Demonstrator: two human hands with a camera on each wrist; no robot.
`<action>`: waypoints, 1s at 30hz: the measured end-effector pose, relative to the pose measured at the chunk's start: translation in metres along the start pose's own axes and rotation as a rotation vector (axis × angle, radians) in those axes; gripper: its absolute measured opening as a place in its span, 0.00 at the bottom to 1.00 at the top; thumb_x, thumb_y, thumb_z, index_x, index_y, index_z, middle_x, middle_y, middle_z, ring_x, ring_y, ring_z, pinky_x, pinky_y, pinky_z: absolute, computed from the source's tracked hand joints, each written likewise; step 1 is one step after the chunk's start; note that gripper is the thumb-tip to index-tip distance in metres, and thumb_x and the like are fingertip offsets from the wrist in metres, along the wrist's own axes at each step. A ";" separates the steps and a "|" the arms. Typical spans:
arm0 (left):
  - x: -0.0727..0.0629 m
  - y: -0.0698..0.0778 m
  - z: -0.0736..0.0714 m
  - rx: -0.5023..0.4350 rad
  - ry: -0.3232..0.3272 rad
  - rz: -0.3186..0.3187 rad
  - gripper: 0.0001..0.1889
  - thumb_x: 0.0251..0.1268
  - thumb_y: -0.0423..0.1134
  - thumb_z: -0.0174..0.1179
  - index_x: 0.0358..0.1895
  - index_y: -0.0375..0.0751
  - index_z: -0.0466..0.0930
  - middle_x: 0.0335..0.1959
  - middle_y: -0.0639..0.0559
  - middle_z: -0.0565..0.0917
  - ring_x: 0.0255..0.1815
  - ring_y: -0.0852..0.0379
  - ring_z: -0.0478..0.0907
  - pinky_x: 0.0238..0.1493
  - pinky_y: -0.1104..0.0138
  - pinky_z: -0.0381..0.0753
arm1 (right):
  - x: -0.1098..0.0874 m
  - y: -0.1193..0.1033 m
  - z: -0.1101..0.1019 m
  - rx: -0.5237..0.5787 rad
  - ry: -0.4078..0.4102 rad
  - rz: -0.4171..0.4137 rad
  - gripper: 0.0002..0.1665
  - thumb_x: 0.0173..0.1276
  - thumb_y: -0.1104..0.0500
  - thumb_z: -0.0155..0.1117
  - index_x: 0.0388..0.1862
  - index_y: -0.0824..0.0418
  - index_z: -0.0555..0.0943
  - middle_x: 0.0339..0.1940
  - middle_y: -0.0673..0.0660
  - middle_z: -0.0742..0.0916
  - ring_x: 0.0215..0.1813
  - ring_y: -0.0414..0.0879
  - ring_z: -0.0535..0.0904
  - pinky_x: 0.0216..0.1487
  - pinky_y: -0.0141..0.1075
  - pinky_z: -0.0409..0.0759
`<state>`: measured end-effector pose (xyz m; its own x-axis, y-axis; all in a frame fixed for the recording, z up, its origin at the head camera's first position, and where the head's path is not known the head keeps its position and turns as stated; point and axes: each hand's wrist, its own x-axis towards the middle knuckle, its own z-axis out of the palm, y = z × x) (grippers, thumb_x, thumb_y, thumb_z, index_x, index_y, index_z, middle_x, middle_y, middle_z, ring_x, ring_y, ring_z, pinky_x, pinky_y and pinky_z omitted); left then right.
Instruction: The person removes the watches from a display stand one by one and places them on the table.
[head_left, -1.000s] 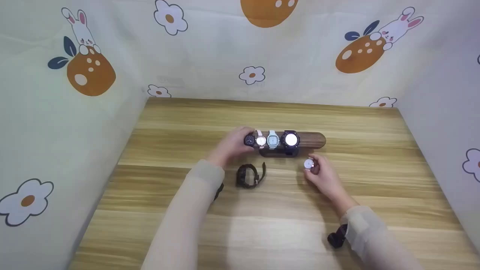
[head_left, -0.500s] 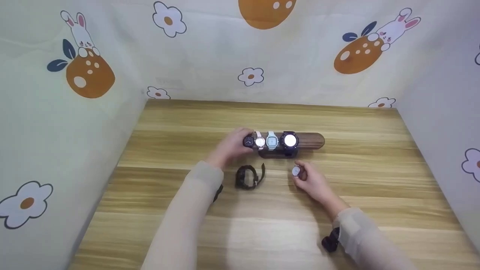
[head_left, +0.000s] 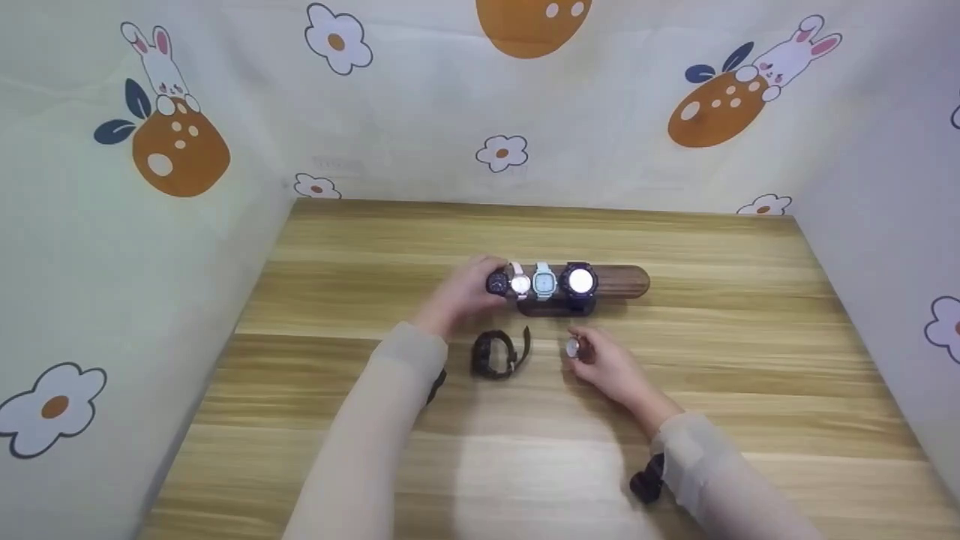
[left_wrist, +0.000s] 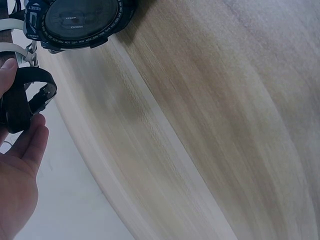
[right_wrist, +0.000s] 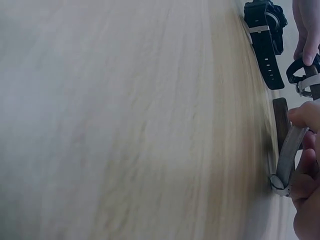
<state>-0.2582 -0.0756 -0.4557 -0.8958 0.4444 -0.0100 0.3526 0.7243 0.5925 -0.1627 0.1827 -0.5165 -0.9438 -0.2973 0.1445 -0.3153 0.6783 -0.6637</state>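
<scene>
A wooden watch stand [head_left: 624, 281] carries several watches. From the left these are a small black watch [head_left: 496, 283], a pink-strapped watch [head_left: 520, 283], a pale blue square watch [head_left: 544, 281] and a large dark watch [head_left: 580, 280] with a bright dial. My left hand [head_left: 465, 291] grips the stand's left end by the black watch, thumb and fingers on either side. In front of the stand, my right hand [head_left: 611, 371] pinches a watch [head_left: 573, 348] with a round pale dial. The right wrist view shows its grey strap [right_wrist: 290, 155] between thumb and fingers.
A loose black watch [head_left: 485, 355] lies on its side on the wooden table [head_left: 360, 247], between my forearms. Dark objects show partly beside my left sleeve [head_left: 405, 352] and under my right sleeve [head_left: 690, 450]. A patterned cloth [head_left: 420, 112] walls the back and sides.
My right hand has moved left and slightly nearer to me with the pale-dialled watch, which has turned more edge-on. The left hand stays at the stand's end.
</scene>
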 end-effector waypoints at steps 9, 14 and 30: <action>0.001 0.000 0.000 -0.004 0.002 0.011 0.33 0.50 0.36 0.70 0.62 0.41 0.70 0.60 0.45 0.73 0.61 0.49 0.68 0.66 0.60 0.63 | 0.004 -0.008 0.005 -0.039 -0.053 0.009 0.32 0.53 0.61 0.71 0.57 0.66 0.75 0.48 0.61 0.82 0.50 0.56 0.78 0.56 0.49 0.74; 0.000 0.000 0.000 -0.004 0.000 0.010 0.32 0.49 0.36 0.70 0.62 0.41 0.70 0.60 0.46 0.73 0.61 0.50 0.68 0.66 0.61 0.62 | 0.005 -0.010 0.009 -0.041 -0.068 0.007 0.32 0.53 0.60 0.71 0.57 0.67 0.75 0.50 0.61 0.82 0.52 0.56 0.77 0.58 0.49 0.73; -0.002 0.000 0.001 -0.053 0.009 0.006 0.31 0.49 0.35 0.70 0.61 0.41 0.71 0.58 0.47 0.74 0.59 0.51 0.69 0.65 0.60 0.64 | 0.007 -0.015 0.012 -0.077 -0.093 0.046 0.32 0.54 0.57 0.71 0.58 0.65 0.75 0.45 0.57 0.83 0.49 0.54 0.79 0.56 0.48 0.74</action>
<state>-0.2566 -0.0759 -0.4563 -0.8960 0.4440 0.0005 0.3434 0.6925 0.6345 -0.1637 0.1620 -0.5144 -0.9453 -0.3232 0.0438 -0.2817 0.7412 -0.6093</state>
